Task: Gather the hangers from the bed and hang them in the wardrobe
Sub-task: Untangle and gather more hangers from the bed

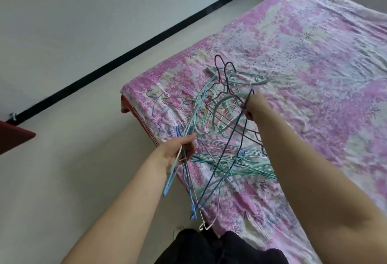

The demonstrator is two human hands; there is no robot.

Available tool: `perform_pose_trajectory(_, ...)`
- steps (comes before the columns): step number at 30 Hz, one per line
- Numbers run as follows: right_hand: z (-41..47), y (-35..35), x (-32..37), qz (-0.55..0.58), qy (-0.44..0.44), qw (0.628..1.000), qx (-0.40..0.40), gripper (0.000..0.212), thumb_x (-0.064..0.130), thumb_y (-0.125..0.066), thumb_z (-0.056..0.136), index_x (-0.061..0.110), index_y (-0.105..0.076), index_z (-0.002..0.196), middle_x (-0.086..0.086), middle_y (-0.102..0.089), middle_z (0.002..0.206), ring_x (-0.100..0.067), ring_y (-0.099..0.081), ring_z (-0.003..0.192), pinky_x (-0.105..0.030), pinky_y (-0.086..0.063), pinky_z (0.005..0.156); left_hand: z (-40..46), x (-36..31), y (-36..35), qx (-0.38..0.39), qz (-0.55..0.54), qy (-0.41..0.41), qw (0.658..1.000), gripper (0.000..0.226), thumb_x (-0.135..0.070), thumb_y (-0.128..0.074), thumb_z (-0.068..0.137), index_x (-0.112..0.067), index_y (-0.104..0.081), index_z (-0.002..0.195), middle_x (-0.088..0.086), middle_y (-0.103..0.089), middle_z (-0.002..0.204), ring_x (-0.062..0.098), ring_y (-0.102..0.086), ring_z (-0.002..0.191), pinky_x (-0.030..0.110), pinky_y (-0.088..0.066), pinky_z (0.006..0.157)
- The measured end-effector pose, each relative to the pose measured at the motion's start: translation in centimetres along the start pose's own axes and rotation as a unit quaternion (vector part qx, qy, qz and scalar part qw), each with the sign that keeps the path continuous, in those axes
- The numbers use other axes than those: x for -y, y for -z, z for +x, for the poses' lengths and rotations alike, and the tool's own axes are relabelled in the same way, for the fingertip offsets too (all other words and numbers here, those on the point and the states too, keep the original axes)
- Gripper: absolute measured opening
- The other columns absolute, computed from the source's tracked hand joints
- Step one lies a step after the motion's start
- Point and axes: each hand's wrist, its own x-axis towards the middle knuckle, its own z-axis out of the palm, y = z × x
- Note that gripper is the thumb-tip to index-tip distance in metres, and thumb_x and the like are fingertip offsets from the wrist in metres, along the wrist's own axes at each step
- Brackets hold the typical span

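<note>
Hanger pile (226, 115) lay mid-frame; right hand (252, 106) nearer, pinching dark wire hangers (228, 75) (left hand (180, 150) gripped a bundle (188, 188)).

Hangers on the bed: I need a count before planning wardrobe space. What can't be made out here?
- Head view: pile of hangers overlaps in a tangle, so no exact count.
- Right hand: fingers hidden behind its back; grip on the dark blue hanger unclear.
- Wardrobe: not in view.
- Bed: cut off by the right edge.
</note>
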Motion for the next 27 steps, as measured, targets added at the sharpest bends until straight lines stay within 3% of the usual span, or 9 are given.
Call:
perform_pose_trajectory(2, 0.7, 0.6, 0.3, 0.046, -0.031, 0.998, 0.0, 0.031, 0.011, -0.04, 0.097, 0.012, -0.044, 0.067, -0.006, -0.049, 0.052, -0.013, -0.042, 0.039, -0.016, -0.033, 0.039, -0.2, 0.2, 0.5, 0.012, -0.033, -0.004, 0.999, 0.027, -0.03, -0.075, 0.067, -0.015, -0.055, 0.058, -0.004, -0.05, 0.045, 0.01, -0.055, 0.045, 0.022, -0.046, 0.055)
perform_pose_trajectory(4, 1.5, 1.6, 0.7, 0.021, -0.034, 0.999, 0.007, 0.029, 0.01, -0.04, 0.096, 0.01, -0.045, 0.067, -0.007, -0.049, 0.044, -0.013, -0.041, 0.029, -0.011, -0.031, 0.035, -0.5, 0.2, 1.1, 0.024, -0.057, -0.009, 0.998, 0.025, -0.032, -0.075, 0.068, -0.015, -0.058, 0.059, -0.004, -0.049, 0.047, 0.011, -0.054, 0.047, 0.025, -0.048, 0.06)
perform_pose_trajectory(8, 1.4, 4.8, 1.2, -0.047, 0.03, 0.994, 0.094, 0.019, 0.017, -0.044, 0.095, 0.016, -0.047, 0.077, -0.006, -0.05, 0.058, -0.011, -0.039, 0.031, -0.011, -0.032, 0.037, -1.0, 0.2, 3.9, -0.011, -0.063, -0.008, 0.998, 0.032, -0.036, -0.067, 0.08, -0.013, -0.061, 0.059, 0.006, -0.071, 0.067, 0.015, -0.068, 0.062, 0.031, -0.053, 0.075)
perform_pose_trajectory(12, 0.4, 4.7, 1.3, -0.096, 0.061, 0.976, 0.183, 0.019, 0.019, -0.046, 0.098, 0.016, -0.052, 0.08, -0.006, -0.058, 0.064, -0.012, -0.043, 0.039, -0.014, -0.034, 0.04, -1.4, 0.0, 3.6, 0.015, -0.105, 0.011, 0.994, 0.028, -0.034, -0.066, 0.074, -0.012, -0.07, 0.058, 0.001, -0.07, 0.063, 0.01, -0.067, 0.058, 0.022, -0.053, 0.063)
perform_pose_trajectory(14, 0.4, 1.9, 1.0, -0.126, 0.036, 0.976, 0.177, 0.017, 0.019, -0.046, 0.096, 0.016, -0.052, 0.08, -0.005, -0.06, 0.06, -0.01, -0.04, 0.034, -0.013, -0.033, 0.041, -1.2, -0.4, 1.3, 0.035, -0.071, 0.0, 0.997, 0.026, -0.03, -0.064, 0.075, -0.01, -0.076, 0.066, 0.0, -0.073, 0.067, 0.007, -0.065, 0.053, 0.017, -0.05, 0.054)
perform_pose_trajectory(17, 0.8, -1.8, 0.6, -0.115, -0.058, 0.986, 0.107, 0.014, 0.016, -0.044, 0.095, 0.008, -0.047, 0.083, -0.004, -0.057, 0.052, -0.01, -0.034, 0.027, -0.016, -0.025, 0.043, -1.1, -1.3, -1.2, 0.039, -0.034, -0.017, 0.999, 0.024, -0.029, -0.062, 0.082, -0.011, -0.076, 0.074, -0.001, -0.075, 0.075, 0.005, -0.065, 0.053, 0.014, -0.047, 0.045)
perform_pose_trajectory(22, 1.7, -0.9, 0.1, -0.067, -0.049, 0.994, 0.072, 0.018, 0.018, -0.039, 0.095, 0.005, -0.051, 0.091, 0.005, -0.057, 0.038, -0.009, -0.04, 0.031, -0.012, -0.028, 0.037, -1.7, -1.5, -2.2, 0.062, -0.047, -0.031, 0.996, 0.03, -0.039, -0.069, 0.073, -0.012, -0.064, 0.084, 0.0, -0.073, 0.076, 0.008, -0.062, 0.053, 0.019, -0.047, 0.051)
perform_pose_trajectory(24, 1.6, -1.3, -0.5, -0.078, 0.013, 0.994, 0.07, 0.021, 0.02, -0.038, 0.098, 0.009, -0.055, 0.098, 0.005, -0.059, 0.049, -0.008, -0.047, 0.042, -0.014, -0.035, 0.035, -1.5, -1.4, -3.0, 0.061, -0.03, -0.041, 0.997, 0.03, -0.038, -0.068, 0.078, -0.011, -0.064, 0.09, -0.001, -0.072, 0.079, 0.007, -0.062, 0.059, 0.021, -0.044, 0.058)
perform_pose_trajectory(27, 1.2, -3.1, -1.5, -0.141, 0.091, 0.984, 0.064, 0.03, 0.023, -0.035, 0.099, 0.007, -0.057, 0.111, -0.007, -0.057, 0.086, -0.016, -0.051, 0.064, -0.026, -0.044, 0.059, -1.3, -1.3, -3.9, 0.06, 0.002, -0.034, 0.998, 0.024, -0.025, -0.065, 0.084, -0.008, -0.068, 0.101, -0.001, -0.074, 0.083, 0.006, -0.067, 0.069, 0.02, -0.038, 0.059)
